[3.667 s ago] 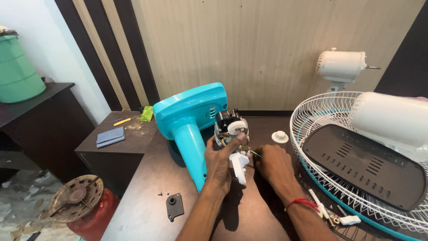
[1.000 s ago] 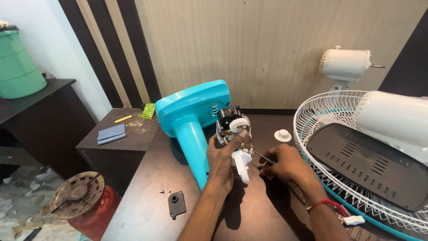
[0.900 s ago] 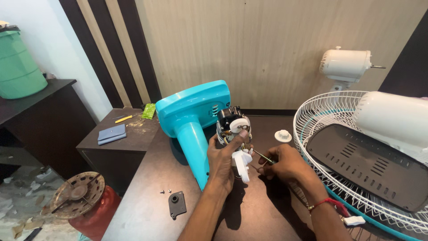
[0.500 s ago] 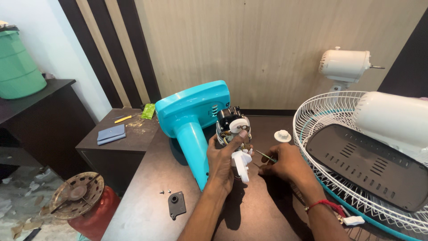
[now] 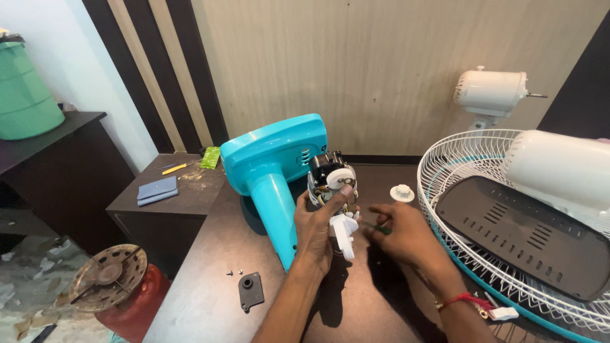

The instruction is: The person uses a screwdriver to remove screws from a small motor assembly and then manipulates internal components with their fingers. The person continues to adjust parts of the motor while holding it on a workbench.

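- Left hand clasps the fan motor, upright beside the turquoise fan housing.
- Right hand pinches a thin screwdriver, its tip aimed leftward at the motor's white base, almost touching.

One small green packet, flat and roughly rectangular, lying at the back edge of the low dark side table, close to the striped wall. Just left of it, a yellow pen-like stick. Printing on the packet too small to make out. No other packages, labels, signs or screens visible anywhere else.
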